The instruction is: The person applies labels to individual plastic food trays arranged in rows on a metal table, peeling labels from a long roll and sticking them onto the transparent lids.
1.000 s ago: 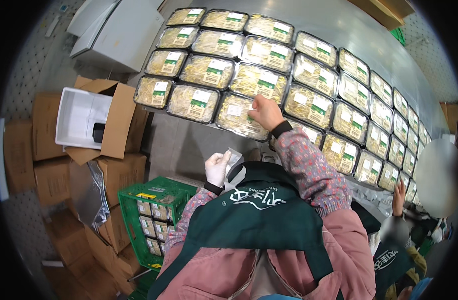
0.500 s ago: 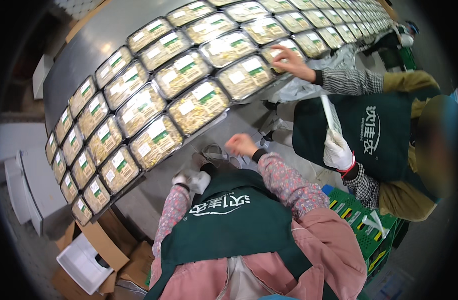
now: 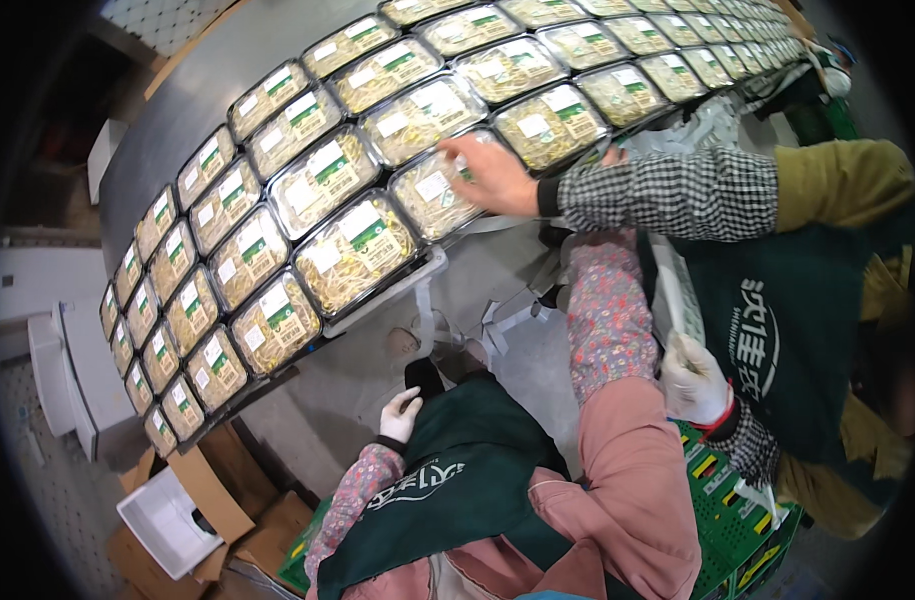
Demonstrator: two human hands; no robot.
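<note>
My left hand [image 3: 400, 415], in a white glove, hangs low in front of my dark green apron with its fingers curled in and nothing visible in them. My right arm, in a flowered sleeve, stretches forward beneath a co-worker's checked sleeve. Only a bit of my right hand [image 3: 615, 155] shows beyond that sleeve, close to the table's near edge; its grip is hidden. Rows of black trays of bean sprouts [image 3: 356, 250], film-topped with white and green labels, cover the table. The co-worker's bare hand [image 3: 493, 178] reaches over a front-row tray [image 3: 433, 195].
To the right, the co-worker's gloved hand [image 3: 696, 380] holds a flat white-and-green sheet [image 3: 670, 290]. Green crates [image 3: 723, 520] stand behind at lower right. Cardboard boxes [image 3: 213, 490] and a white bin [image 3: 168, 520] sit at lower left. Clear plastic [image 3: 698, 125] hangs by the table edge.
My right arm has swung forward and right, under the co-worker's arm. My left hand has moved lower and slightly right. The co-worker's bare hand has moved left over the trays.
</note>
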